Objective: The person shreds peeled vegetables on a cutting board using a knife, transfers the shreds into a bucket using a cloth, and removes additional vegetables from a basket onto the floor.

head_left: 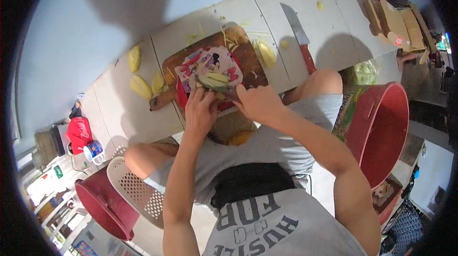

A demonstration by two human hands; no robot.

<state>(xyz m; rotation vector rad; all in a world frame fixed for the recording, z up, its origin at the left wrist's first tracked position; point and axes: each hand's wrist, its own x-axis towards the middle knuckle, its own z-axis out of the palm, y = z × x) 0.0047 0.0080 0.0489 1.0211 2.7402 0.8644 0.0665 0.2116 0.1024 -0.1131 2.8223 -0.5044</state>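
Note:
A knife (215,84) is in my right hand (260,103), its grey blade lying across pale yellow-green mango slices (215,76). My left hand (199,109) has its fingers curled on a mango piece at the near side of the blade; the fingers hide most of it. Beneath is a plate or mat printed with cartoon mice (234,71), with red around its edge. It rests on a wooden chopping board (168,65) whose handle points to the lower left.
Mango pieces (135,59) lie left of the board, and another (267,54) lies right. A large knife with a reddish handle (299,31) rests on the white tiled surface (229,11). Red tubs (398,108) and a perforated white basket (136,184) flank me. A mug (94,150) stands left.

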